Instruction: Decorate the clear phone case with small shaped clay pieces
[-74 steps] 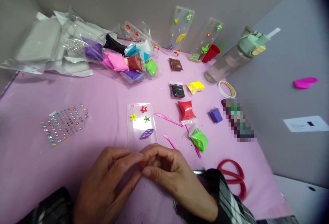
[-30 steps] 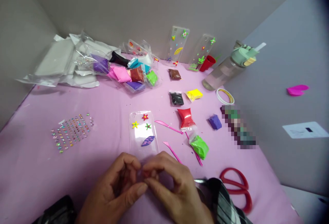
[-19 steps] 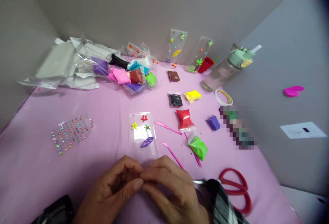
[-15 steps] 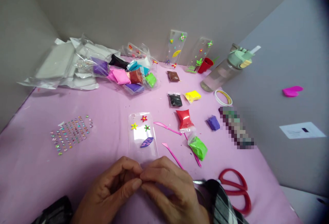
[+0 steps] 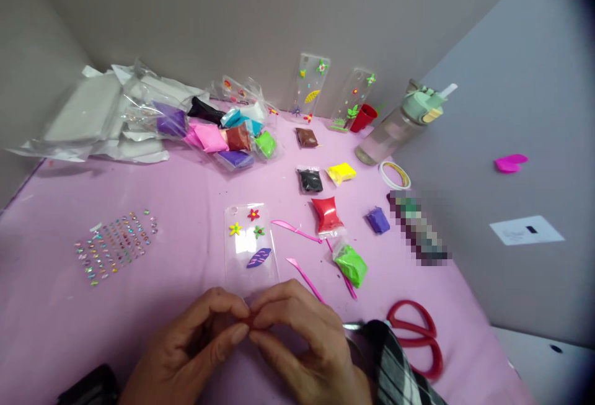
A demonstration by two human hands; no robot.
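At the front edge of the view, my left hand (image 5: 199,333) and my right hand (image 5: 302,337) meet fingertip to fingertip. Between them they pinch a small red piece of clay (image 5: 251,320), mostly covered by the fingers. Just beyond lies a clear phone case (image 5: 239,271), its near end hidden by my hands. On it are a red flower (image 5: 253,214), a yellow flower (image 5: 235,229), a green flower (image 5: 259,231) and a purple striped leaf (image 5: 259,258). Pink modelling tools (image 5: 304,278) lie to the right of the case.
Red (image 5: 328,216), green (image 5: 352,265), yellow (image 5: 341,173) and black clay packets (image 5: 310,180) lie right of centre. Red-handled scissors (image 5: 430,337) rest by my right sleeve. A rhinestone sheet (image 5: 116,244) is at left, bagged clay (image 5: 214,135) behind, a bottle (image 5: 395,126) at back right.
The view has shifted a little, so the table things sit slightly further left. My fingertips have parted slightly, and a bit of red now shows between them.
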